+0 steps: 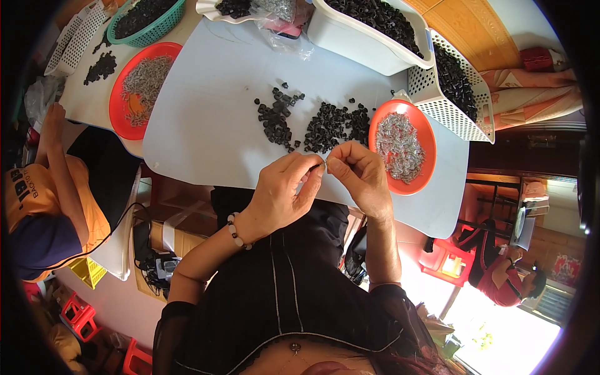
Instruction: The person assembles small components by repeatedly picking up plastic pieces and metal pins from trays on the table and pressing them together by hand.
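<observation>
Nearest, along the lower edge, a black dress point(250, 300) with pale piping. Above it, both bare forearms stretched toward the table, a beaded bracelet point(234, 232) around the left wrist. Left hand point(282, 187) narrow, thumb and index finger pinched together at the tips. Right hand point(367, 181) equally narrow, thumb and index finger pinched just beside the left fingertips, other fingers curled. Between the two pinches, a tiny piece point(325, 165), near the front edge of the pale table point(206, 112); too small and too covered to tell its shape.

Just beyond the fingertips, loose black pieces point(328, 127) in two spread clusters on the tabletop. Right of them, a red dish point(431, 150) filled with small clear pieces point(400, 147). Farther back, a white tub point(350, 47) and, beside it, a tilted white perforated basket point(447, 109), both heaped with more black pieces.

Off to the left, a co-worker in an orange and navy top point(69, 181), seated by a second table point(84, 112) bearing another red dish point(117, 100) and a green basket point(153, 34). Far right, past a red stool point(450, 262), a person in a red top point(500, 281), near a bright opening.
</observation>
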{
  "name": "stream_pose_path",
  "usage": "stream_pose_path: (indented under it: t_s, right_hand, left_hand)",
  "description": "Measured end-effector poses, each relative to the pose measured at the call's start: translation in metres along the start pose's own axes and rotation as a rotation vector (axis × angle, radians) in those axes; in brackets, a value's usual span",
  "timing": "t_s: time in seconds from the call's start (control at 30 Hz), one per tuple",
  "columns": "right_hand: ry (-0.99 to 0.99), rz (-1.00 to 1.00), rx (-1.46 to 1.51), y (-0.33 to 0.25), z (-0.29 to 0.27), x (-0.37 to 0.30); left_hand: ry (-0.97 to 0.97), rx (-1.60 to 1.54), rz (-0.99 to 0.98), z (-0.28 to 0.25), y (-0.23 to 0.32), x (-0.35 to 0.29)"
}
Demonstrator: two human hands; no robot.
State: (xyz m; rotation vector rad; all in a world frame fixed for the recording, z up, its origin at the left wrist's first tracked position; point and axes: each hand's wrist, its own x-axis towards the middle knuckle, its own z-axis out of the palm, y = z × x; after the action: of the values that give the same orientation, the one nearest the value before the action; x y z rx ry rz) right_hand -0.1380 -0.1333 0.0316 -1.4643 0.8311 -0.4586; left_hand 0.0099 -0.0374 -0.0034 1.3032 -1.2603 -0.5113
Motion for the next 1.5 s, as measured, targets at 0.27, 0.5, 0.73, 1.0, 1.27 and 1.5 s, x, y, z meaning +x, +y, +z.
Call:
stream_pose_path:
  t_s: [0.27, 0.5, 0.73, 1.0, 1.27, 1.5]
  right_hand:
    - [-0.004, -0.049, -0.100, 0.003, 0.002, -0.001]
    - [0.231, -0.105, -0.416, 0.009, -0.007, 0.015]
    - [0.327, -0.167, -0.530, 0.009, -0.008, 0.017]
    - [0.075, -0.048, -0.125, 0.016, 0.003, -0.016]
    - [0.078, -0.043, -0.026, 0.023, 0.005, -0.024]
    - [0.092, -0.135, -0.001, 0.028, -0.004, -0.028]
  left_hand:
    - [-0.183, -0.510, -0.606, -0.006, 0.001, -0.005]
    - [-0.166, -0.708, -0.593, -0.010, -0.009, -0.009]
    - [-0.161, -0.694, -0.591, -0.007, -0.007, -0.016]
    - [-0.183, -0.674, -0.560, -0.004, -0.003, -0.020]
    - [-0.199, -0.664, -0.567, 0.001, 0.001, -0.023]
    - [-0.229, -0.630, -0.567, 0.006, 0.005, -0.024]
